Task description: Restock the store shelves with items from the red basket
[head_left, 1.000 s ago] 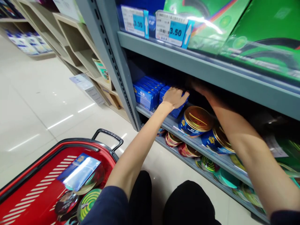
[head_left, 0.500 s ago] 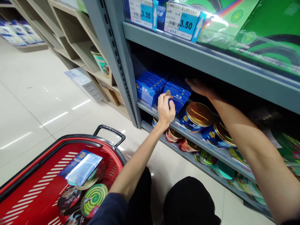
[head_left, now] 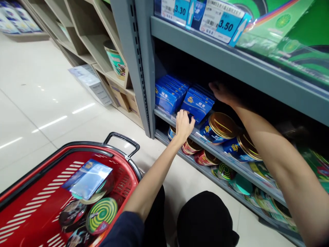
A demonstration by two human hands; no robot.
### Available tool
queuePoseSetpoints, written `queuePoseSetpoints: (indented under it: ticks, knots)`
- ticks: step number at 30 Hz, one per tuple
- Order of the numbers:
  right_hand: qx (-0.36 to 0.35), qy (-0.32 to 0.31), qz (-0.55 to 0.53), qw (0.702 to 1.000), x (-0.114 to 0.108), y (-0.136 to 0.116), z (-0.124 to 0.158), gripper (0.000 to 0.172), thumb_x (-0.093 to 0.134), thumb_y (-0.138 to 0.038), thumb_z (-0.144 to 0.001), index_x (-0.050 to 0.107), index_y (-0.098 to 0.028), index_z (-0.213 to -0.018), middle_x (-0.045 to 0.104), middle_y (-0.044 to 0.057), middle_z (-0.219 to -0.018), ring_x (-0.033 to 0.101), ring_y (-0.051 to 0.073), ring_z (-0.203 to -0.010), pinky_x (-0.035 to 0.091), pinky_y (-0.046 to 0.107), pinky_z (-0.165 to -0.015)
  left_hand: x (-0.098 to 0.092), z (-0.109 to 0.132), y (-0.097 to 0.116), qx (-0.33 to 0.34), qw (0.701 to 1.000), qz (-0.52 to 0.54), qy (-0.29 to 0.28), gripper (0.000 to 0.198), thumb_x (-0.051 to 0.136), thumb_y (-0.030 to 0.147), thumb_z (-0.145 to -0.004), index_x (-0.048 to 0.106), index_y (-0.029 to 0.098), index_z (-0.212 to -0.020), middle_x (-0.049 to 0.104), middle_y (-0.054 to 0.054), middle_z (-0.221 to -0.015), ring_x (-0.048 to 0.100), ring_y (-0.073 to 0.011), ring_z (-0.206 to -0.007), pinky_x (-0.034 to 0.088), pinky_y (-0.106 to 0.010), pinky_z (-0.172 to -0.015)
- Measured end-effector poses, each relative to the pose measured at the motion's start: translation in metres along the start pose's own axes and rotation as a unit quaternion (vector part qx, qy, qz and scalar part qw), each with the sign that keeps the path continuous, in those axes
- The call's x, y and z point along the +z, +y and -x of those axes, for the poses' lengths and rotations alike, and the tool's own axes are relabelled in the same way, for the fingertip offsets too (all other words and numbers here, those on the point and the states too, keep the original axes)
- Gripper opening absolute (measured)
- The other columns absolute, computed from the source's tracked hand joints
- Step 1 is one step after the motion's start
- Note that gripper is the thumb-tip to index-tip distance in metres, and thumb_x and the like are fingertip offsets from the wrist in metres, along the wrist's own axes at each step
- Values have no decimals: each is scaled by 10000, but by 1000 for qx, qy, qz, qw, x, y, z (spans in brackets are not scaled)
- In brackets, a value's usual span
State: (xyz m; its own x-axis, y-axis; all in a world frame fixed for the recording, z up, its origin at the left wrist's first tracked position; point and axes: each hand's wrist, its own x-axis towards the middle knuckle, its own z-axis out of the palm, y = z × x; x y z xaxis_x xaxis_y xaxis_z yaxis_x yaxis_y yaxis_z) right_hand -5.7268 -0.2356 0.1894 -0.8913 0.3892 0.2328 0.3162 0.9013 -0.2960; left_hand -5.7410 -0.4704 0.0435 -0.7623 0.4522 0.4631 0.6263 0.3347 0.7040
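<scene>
Two rows of blue boxes (head_left: 197,103) stand on a grey shelf (head_left: 169,118). My left hand (head_left: 183,125) is at the shelf's front edge, fingers curled against the bottom front of the right-hand row's first box. My right hand (head_left: 222,93) reaches deep into the shelf behind that same row, resting on top of the boxes at the back; its fingers are partly in shadow. Round blue tins with gold lids (head_left: 219,127) lie to the right of the boxes, under my right forearm.
A red shopping basket (head_left: 51,171) with a black handle stands at lower left, holding a flat blue pack and round coil tins. Green boxes and price tags sit on the shelf above. More tins fill lower shelves. Wooden shelving runs along the aisle.
My left hand has come off the top of the blue boxes and dropped to the front bottom edge of the row. My right hand stays behind the row.
</scene>
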Motion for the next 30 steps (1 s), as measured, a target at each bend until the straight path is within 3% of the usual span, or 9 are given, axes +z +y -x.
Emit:
queuePoseSetpoints:
  ticks: [3, 6, 11, 13, 16, 18, 20, 25, 30]
  knots:
    - [21, 49, -1, 999, -12, -15, 14, 498, 421, -418, -1175, 629, -39, -1422, 708, 216, -1417, 662, 247, -1336, 467, 406, -1162, -6, 3, 0, 31, 999, 38, -8, 134, 550, 210, -1053, 651, 145, -1112, 692, -158, -1201, 635, -283, -1195, 510, -435, -1122]
    - [13, 122, -10, 992, -18, -54, 64, 444, 485, -430, -1145, 650, -118, -1414, 665, 190, -1493, 604, 288, -1433, 442, 456, -1234, -27, 26, 15, 36, 994, 102, 6, 178, 475, 176, -1076, 641, 193, -1139, 698, -127, -1222, 648, -230, -1230, 514, -383, -1136]
    - [-54, 191, -153, 968, 25, -147, 196, 355, 430, -428, -1131, 712, -267, -1277, 698, 135, -1441, 640, 328, -1404, 508, 566, -1217, -115, 109, 26, -25, 985, 169, 19, 214, 437, 267, -1116, 644, 226, -1082, 727, -105, -1103, 707, -203, -1108, 578, -347, -1025]
    - [-70, 128, -222, 964, 53, -177, 242, 306, 468, -403, -1114, 734, -277, -1196, 744, 126, -1346, 694, 318, -1325, 549, 555, -1178, -172, 143, -3, -52, 987, 150, 30, 243, 453, 329, -1118, 665, 235, -1046, 738, -92, -1066, 713, -211, -1068, 588, -362, -995]
    - [-92, -14, -280, 956, 90, -207, 287, 245, 520, -357, -1090, 755, -291, -1117, 789, 107, -1225, 754, 307, -1198, 598, 537, -1108, -268, 194, -81, -189, 973, 40, 124, 292, 447, 360, -1109, 683, 229, -998, 741, -78, -1053, 703, -225, -1053, 569, -376, -1002]
    - [-115, -101, -293, 944, 108, -219, 304, 233, 532, -340, -1085, 758, -297, -1121, 801, 89, -1192, 770, 300, -1159, 613, 519, -1079, -325, 228, -139, -347, 928, -12, 135, 209, 521, 306, -1065, 685, 206, -982, 741, -64, -1027, 696, -217, -1024, 549, -338, -990]
    - [-138, -160, -297, 931, 119, -227, 314, 236, 531, -334, -1088, 756, -300, -1152, 803, 74, -1200, 774, 293, -1152, 621, 498, -1064, -361, 261, -187, -506, 859, -14, 77, 103, 640, 247, -1002, 682, 191, -926, 736, -53, -981, 683, -224, -1063, 524, -306, -1015]
    - [-141, -217, -296, 919, 133, -242, 331, 268, 497, -351, -1111, 749, -298, -1183, 799, 64, -1194, 780, 288, -1099, 636, 488, -994, -366, 313, -240, -645, 759, 84, 29, 254, 782, 317, -961, 635, 159, -825, 693, -61, -768, 726, -256, -930, 606, -329, -863]
    - [-121, -235, -269, 926, 140, -247, 344, 306, 469, -384, -1119, 760, -301, -1164, 805, 64, -1204, 780, 306, -1086, 637, 504, -950, -338, 311, -249, -688, 694, 207, 38, 328, 751, 389, -1016, 612, 119, -892, 733, -116, -804, 768, -228, -813, 662, -350, -832]
